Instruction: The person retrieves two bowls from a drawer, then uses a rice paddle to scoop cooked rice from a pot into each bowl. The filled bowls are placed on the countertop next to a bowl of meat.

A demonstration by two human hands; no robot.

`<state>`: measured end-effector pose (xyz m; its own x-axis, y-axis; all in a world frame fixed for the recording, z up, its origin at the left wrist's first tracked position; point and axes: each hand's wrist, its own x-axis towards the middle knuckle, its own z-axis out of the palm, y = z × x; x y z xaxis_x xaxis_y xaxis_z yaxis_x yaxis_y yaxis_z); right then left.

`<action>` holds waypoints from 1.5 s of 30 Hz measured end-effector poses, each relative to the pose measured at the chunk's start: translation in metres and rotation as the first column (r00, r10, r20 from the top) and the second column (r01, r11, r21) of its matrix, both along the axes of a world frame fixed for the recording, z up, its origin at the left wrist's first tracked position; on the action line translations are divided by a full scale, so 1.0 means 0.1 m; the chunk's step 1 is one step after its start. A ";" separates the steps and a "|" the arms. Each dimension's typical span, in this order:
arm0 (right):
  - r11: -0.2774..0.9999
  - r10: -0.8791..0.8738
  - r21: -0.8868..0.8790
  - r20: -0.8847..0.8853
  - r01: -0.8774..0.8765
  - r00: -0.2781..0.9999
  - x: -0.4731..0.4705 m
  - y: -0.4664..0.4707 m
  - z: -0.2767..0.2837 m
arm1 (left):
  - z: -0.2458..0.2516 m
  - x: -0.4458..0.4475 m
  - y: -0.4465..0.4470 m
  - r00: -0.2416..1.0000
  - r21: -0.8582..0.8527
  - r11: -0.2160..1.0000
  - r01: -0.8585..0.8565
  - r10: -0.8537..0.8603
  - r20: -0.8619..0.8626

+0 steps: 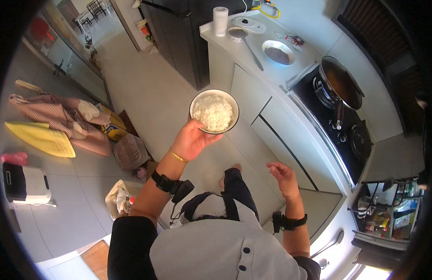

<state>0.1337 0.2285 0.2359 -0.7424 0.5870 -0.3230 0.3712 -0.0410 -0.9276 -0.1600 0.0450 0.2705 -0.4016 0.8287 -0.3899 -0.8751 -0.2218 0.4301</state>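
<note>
A round bowl point(192, 111) with a dark rim, filled with cooked white rice point(216, 112), is held out over the floor by my left hand point(193, 138). The thumb lies near the rim and the fingers support the bowl from below. My right hand point(283, 176) hangs near the lower cabinet fronts, with its fingers loosely curled and nothing visible in it. A wok point(342, 84) with brownish liquid sits on the gas stove point(321, 115) to the right, its handle pointing towards me. On the counter stands a white bowl point(279, 53) with dark contents.
A paper towel roll point(220, 21) stands at the counter corner, beside a small bowl point(237, 34) and a long-handled spoon point(253, 56). Spice rack point(391, 210) at right. Striped apron point(62, 115) and yellow cloth point(42, 138) hang left, above a trash bin point(118, 199).
</note>
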 end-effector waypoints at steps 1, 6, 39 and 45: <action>1.000 0.017 -0.007 -0.023 -0.017 1.000 -0.23 0.14 -0.05 | 0.00 -0.17 0.04 0.999 -0.024 0.999 -0.024 0.023 -0.024; 0.985 -0.077 -0.161 -0.112 0.059 0.991 -0.72 0.14 0.04 | 0.17 -0.71 0.00 0.996 0.116 0.990 0.086 -0.082 -0.036; 0.817 -0.547 -0.489 -0.489 0.306 0.679 -0.01 -1.60 0.25 | 0.39 1.21 -1.90 0.840 0.039 0.856 0.516 -0.496 -0.220; 0.789 -0.549 -0.583 -0.531 0.192 0.645 1.01 -2.42 0.44 | 0.52 2.26 -2.51 0.830 -0.002 0.851 0.526 -0.513 -0.219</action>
<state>0.2344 -0.0131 0.2800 -0.6053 0.7824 -0.1463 -0.4546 -0.4908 -0.7433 0.0664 -0.2064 0.3229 0.0292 0.9554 -0.2938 -0.7620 0.2115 0.6121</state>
